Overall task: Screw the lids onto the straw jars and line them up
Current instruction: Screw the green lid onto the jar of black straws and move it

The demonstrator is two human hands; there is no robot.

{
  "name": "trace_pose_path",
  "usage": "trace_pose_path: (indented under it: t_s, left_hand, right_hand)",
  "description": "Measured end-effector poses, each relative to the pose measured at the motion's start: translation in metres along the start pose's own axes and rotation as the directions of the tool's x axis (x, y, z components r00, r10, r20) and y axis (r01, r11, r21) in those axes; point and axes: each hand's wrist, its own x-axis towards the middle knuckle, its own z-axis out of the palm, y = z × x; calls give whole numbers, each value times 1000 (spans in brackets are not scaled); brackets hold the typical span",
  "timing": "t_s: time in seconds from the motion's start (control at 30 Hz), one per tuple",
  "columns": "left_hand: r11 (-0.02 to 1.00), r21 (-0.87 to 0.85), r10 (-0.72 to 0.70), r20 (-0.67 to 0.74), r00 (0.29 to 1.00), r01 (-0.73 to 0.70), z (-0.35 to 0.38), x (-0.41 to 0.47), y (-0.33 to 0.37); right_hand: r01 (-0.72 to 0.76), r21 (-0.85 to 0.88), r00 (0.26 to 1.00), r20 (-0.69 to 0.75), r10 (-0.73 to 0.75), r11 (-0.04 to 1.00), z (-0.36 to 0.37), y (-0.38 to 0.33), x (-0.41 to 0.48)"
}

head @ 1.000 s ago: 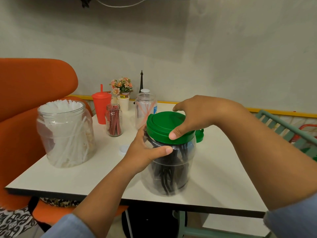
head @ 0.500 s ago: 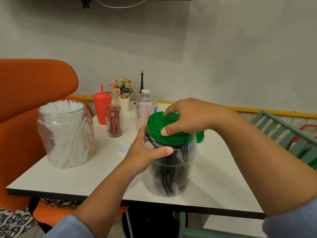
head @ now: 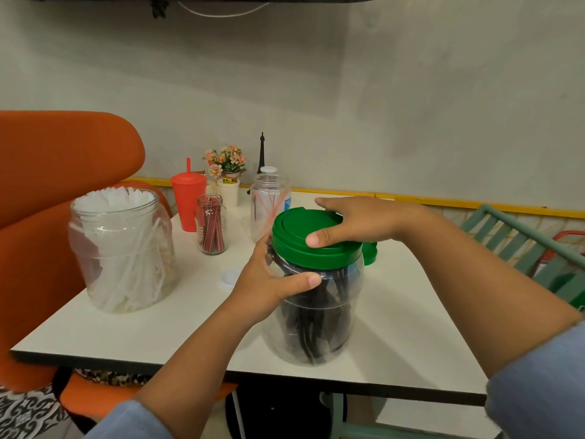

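A clear jar of black straws stands near the table's front edge, with a green lid sitting on its mouth. My left hand wraps the jar's shoulder. Over the lid's right side lies my right hand, thumb pressed on the rim. A big open jar of white straws stands at the left. Behind are a small open jar of red straws and a clear jar with a few pink straws. A second green lid peeks out behind the black-straw jar. A small white lid lies flat.
A red tumbler with a straw, a paper cup, a flower pot and a small tower figurine stand at the back by the wall. An orange chair is at the left, a green chair at the right.
My right hand has turned on the green lid, fingers swinging from the front rim round to the back right. The left hand and jar stay put.
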Motion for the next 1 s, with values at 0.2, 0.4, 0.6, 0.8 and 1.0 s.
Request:
trace_pose_path:
  t_s: [0.2, 0.4, 0.6, 0.8, 1.0]
  left_hand:
    - [1000, 18, -11, 22, 1000, 10, -1, 1, -2]
    - [999, 42, -27, 15, 1000, 26, -1, 1, -4]
    - [999, 26, -22, 13, 1000, 22, -1, 2, -5]
    - [1000, -10, -1, 9, 1000, 1, 0, 2, -6]
    - [1000, -4, -8, 10, 1000, 8, 0, 1, -5]
  right_hand:
    - [-34, -154, 998, 38, 40, 988, -10, -2, -7]
    - [-42, -159, 993, 106, 59, 986, -19, 1, -10]
    - [40, -112, 997, 66, -32, 993, -4, -2, -3]
    - [-49, -245, 999, 5, 52, 968, 5, -8, 1]
    - [-1, -40, 995, 95, 5, 999, -5, -2, -2]
